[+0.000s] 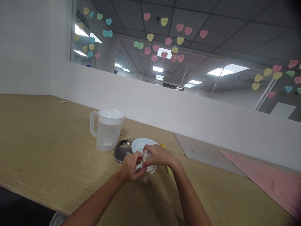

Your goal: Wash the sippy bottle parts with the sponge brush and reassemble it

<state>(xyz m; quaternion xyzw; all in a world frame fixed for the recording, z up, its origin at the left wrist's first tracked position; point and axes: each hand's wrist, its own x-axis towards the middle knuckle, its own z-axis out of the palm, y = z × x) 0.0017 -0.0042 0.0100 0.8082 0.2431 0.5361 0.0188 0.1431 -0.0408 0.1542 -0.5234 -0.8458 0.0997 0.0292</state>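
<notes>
The left hand (130, 167) and right hand (158, 155) meet over a small transparent container with a white plastic top (150, 169), held low in front of the person, above the tan wood-look counter (58, 150). The right fingers are clamped on a small clear rounded piece (147, 155) at the white top; the left fingers close around the side of that top, though their exact grip is partly hidden. Just beyond the hands sits a pale blue round dish (141, 142), partly covered by them, with a shallow round silver metal tray (122, 151) beside it on the left. Farther left stands a translucent white plastic pitcher (108, 130), upright, lidded, its handle facing left. Thin yellow and green items (167, 169) lie partly behind the right hand.
</notes>
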